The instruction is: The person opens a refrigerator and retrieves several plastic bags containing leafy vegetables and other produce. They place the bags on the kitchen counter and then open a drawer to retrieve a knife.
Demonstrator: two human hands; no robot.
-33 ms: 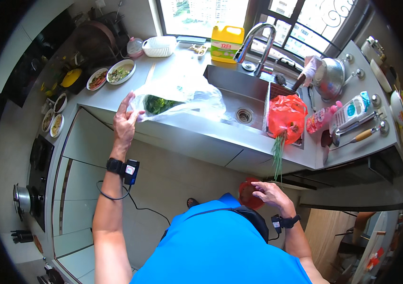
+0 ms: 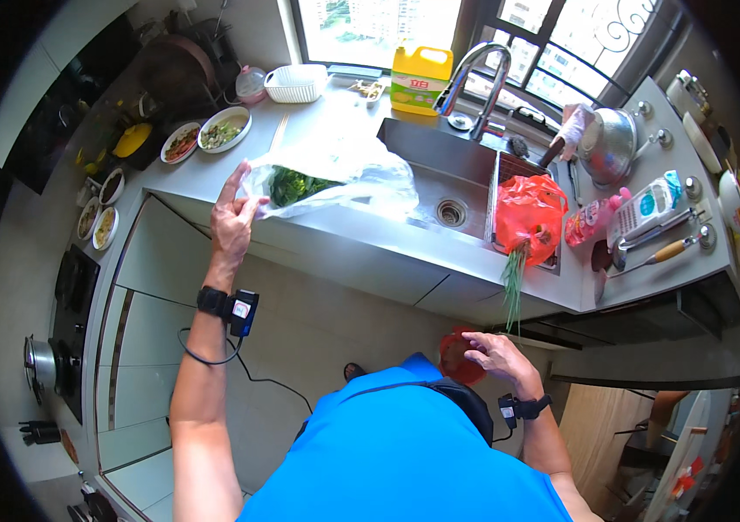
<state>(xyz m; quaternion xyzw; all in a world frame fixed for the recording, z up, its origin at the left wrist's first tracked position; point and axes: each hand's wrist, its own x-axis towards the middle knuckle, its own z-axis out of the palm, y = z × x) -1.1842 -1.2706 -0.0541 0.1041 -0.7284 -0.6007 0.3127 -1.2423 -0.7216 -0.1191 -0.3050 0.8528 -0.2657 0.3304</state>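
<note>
At the counter's front edge my left hand (image 2: 232,219) grips the open end of a clear plastic bag (image 2: 372,178), thumb and fingers at its rim. Dark leafy greens (image 2: 296,185) show inside the mouth of this bag, which lies on its side on the counter, left of the sink. My right hand (image 2: 500,357) hangs low near my body with loosely bent, parted fingers, holding nothing. Beneath it in the picture is a red bucket (image 2: 460,358) on the floor. To the sink's right sits a red plastic bag (image 2: 528,213), long green stalks (image 2: 513,287) hanging from it.
A steel sink (image 2: 405,165) with a tall faucet (image 2: 496,65) is under the window. Behind it stands a yellow jug (image 2: 420,80). Bowls of food (image 2: 224,130), a white basket (image 2: 296,83) and a steel pot (image 2: 606,137) line the counters.
</note>
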